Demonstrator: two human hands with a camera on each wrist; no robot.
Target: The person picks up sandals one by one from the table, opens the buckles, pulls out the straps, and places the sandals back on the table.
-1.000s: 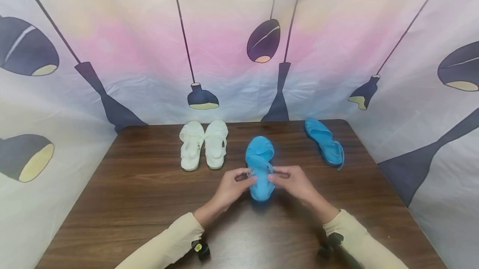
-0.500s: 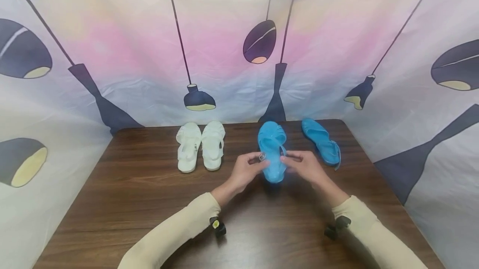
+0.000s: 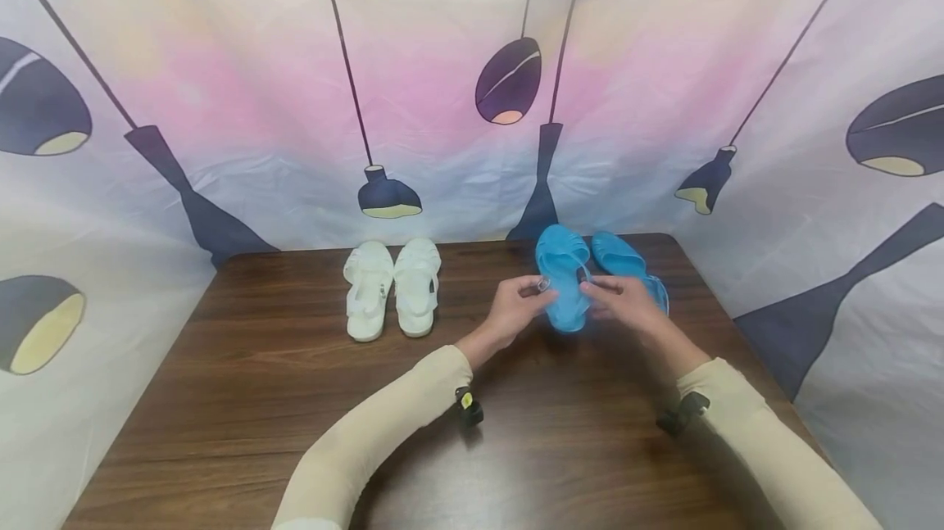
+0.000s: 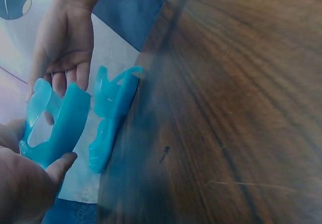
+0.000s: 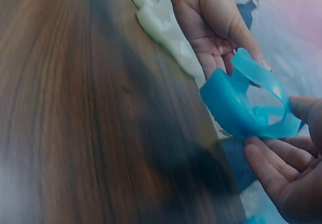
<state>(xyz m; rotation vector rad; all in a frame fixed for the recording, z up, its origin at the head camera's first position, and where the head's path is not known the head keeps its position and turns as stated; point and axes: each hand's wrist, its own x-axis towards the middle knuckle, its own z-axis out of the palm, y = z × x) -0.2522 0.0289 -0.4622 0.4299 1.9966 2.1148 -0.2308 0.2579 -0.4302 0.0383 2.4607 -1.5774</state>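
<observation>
A blue jelly sandal (image 3: pixel 568 310) is held over the far part of the table, toe pointing to the back wall. My left hand (image 3: pixel 514 305) pinches its left side by the strap near a small buckle. On the opposite side, my right hand (image 3: pixel 628 302) grips the sandal edge and strap between thumb and fingers. In the right wrist view the held sandal (image 5: pixel 221 103) shows its heel end, tilted between both hands. A second blue sandal (image 3: pixel 618 255) lies just to the right, partly covered by my right hand; the left wrist view shows that sandal (image 4: pixel 113 116) resting on the table.
Two white sandals (image 3: pixel 370 292) stand side by side at the back left of the brown wooden table (image 3: pixel 258 399). Behind the table's back edge hangs a cloth (image 3: pixel 258 104) printed with lamps. Small black cameras (image 3: pixel 469 407) sit on both wrists.
Both hands have carried the blue sandal away from the front and to the right, from mid-table to beside the other blue sandal. The grip is unchanged; the white sandals have stayed put.
</observation>
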